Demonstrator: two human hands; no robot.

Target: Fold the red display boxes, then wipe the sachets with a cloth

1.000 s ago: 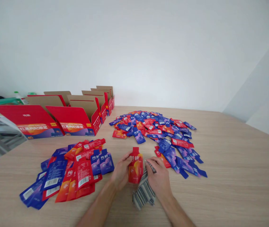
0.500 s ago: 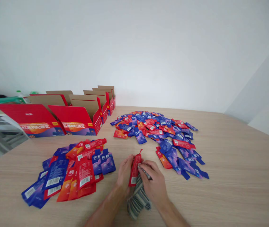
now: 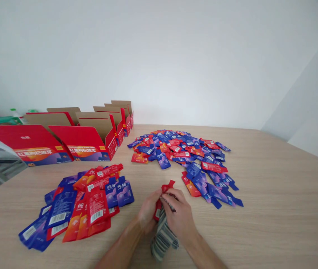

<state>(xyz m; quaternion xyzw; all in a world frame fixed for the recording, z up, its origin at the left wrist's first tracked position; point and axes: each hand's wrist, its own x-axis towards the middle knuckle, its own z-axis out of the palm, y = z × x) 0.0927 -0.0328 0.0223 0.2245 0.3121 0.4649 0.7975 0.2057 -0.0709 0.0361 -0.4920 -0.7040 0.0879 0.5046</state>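
My left hand (image 3: 149, 210) is closed around a red pouch (image 3: 168, 185), which stands upright with its narrow spout end pointing up. Pressed against the pouch's front is my right hand (image 3: 180, 213), its fingers pinching a striped grey-green cloth (image 3: 164, 239). The cloth hangs down below both hands toward the table. Most of the pouch is hidden behind my fingers. To the left of my hands lies a pile of red and blue pouches (image 3: 96, 209), overlapping one another.
A larger heap of red and blue pouches (image 3: 175, 149) spreads across the back middle of the wooden table (image 3: 273, 201). Several open red cardboard boxes (image 3: 83, 144) stand along the left side, flaps raised. A white wall (image 3: 192, 67) rises behind the table.
My right hand has moved up the pouch with the cloth, covering more of its front. The pouch's top has tilted slightly right. The whole view has shifted a little.
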